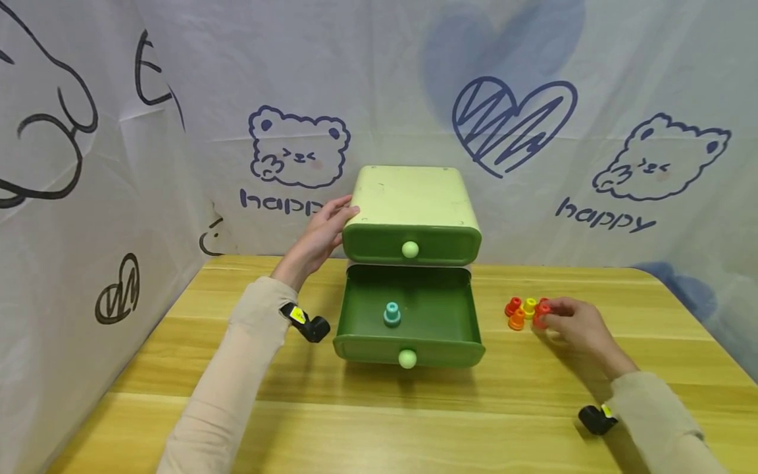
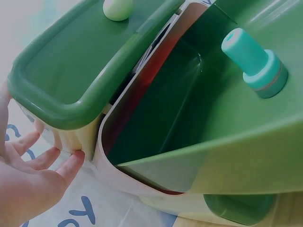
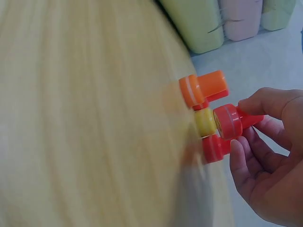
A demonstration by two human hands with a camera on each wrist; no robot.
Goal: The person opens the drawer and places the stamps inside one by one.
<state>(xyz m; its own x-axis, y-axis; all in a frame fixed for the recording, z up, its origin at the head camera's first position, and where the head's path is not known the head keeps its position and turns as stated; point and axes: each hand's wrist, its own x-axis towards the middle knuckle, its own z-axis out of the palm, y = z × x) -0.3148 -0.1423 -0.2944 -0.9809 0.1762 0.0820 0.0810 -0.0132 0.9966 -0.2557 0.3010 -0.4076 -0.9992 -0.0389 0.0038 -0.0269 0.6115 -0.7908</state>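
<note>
My left hand [image 1: 320, 236] rests against the left side of a small desktop drawer cabinet [image 1: 411, 194], with fingertips on its upper edge. The cabinet's green lower drawer [image 1: 441, 316] is pulled out, and a teal toy stamp [image 1: 391, 316] stands upright inside it. Its upper drawer [image 1: 373, 245] is closed. To the right of the cabinet, my right hand [image 1: 583, 329] pinches a red toy stamp [image 3: 228, 121] by its handle, base tilted toward the wrist camera. Beside it stand an orange stamp [image 1: 516, 320], a yellow stamp [image 1: 530, 307] and further red stamps [image 1: 512, 306].
A wooden table [image 1: 379, 428] carries everything. White cloth [image 1: 385, 79] printed with bears and hearts hangs behind it and along the left. Round pale knobs [image 1: 407, 359] stick out from the drawer fronts.
</note>
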